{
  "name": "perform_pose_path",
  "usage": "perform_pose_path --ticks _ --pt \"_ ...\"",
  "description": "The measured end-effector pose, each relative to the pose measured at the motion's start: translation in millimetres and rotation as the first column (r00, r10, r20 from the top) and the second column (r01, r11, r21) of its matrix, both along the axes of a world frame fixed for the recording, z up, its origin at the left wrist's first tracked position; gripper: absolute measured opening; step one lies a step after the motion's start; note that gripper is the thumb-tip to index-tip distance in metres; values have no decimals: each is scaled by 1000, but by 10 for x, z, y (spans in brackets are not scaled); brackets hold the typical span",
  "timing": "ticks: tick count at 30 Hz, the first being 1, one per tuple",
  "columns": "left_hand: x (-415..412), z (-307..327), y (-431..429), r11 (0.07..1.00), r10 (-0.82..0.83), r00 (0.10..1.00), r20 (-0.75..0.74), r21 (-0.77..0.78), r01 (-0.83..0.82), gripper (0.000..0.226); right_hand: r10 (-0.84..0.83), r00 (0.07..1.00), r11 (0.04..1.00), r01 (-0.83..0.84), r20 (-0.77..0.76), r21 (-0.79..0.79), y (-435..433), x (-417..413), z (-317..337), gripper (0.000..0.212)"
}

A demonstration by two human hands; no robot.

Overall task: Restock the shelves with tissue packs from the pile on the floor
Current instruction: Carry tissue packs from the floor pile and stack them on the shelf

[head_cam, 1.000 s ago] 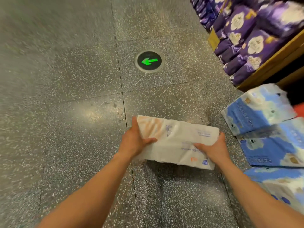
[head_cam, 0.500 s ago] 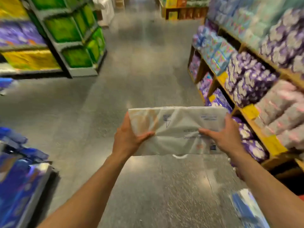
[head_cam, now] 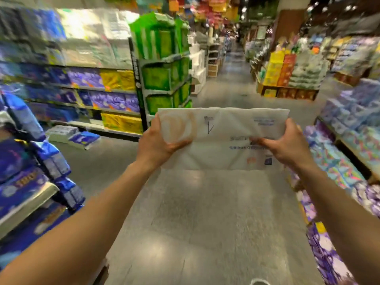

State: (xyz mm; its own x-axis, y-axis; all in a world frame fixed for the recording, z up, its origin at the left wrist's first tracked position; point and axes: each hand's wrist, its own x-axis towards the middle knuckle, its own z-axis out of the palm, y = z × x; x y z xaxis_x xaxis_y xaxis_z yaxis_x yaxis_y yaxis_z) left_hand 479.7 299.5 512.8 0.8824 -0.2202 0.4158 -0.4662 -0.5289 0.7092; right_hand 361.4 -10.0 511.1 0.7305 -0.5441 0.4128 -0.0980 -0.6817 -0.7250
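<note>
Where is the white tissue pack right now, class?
In the head view, the white tissue pack is centre frame, held above the aisle floor, left hand gripping its left end, right hand its right end.

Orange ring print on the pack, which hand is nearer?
Left. The left hand grips the tissue pack at the orange ring print; the right hand grips the opposite end.

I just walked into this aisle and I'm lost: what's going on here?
A person stands in a shop aisle holding a white tissue pack out in front, left hand gripping its left end, right hand its right end. It is not put away yet; stocked shelves line both sides.
</note>
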Motion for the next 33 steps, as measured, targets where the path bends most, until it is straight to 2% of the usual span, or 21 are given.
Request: perform_pose_path --ticks 6,10,12,15,19,22,26,33 --pt "1433 479 345 977 206 978 36 -65 -204 99 224 973 974 -223 47 -24 107 2056 552 100" --pt "2441 556 748 944 321 947 24 -84 -318 105 344 938 938 -341 49 -57 528 3427 743 85" --pt "2974 504 962 924 372 928 20 -102 -369 103 399 916 916 -396 43 -71 731 4135 685 87" --pt "3908 447 1264 909 406 913 38 -119 -399 101 471 879 882 -466 73 -78 1022 5286 585 104" --pt "5286 608 1607 909 409 910 70 -122 -399 105 488 864 873 -483 123 -72 1359 6748 692 108" --pt "6307 875 1768 899 431 899 79 -124 -420 105 473 870 881 -468 138 -69 1532 7783 978 102" --pt "7697 1072 1923 887 460 883 95 -102 -451 107 468 870 884 -458 156 -97 1699 9142 1189 79" --pt "10101 1108 2192 861 508 848 150 -86 -501 112 543 815 840 -521 204 -153 1943 11824 1151 75"
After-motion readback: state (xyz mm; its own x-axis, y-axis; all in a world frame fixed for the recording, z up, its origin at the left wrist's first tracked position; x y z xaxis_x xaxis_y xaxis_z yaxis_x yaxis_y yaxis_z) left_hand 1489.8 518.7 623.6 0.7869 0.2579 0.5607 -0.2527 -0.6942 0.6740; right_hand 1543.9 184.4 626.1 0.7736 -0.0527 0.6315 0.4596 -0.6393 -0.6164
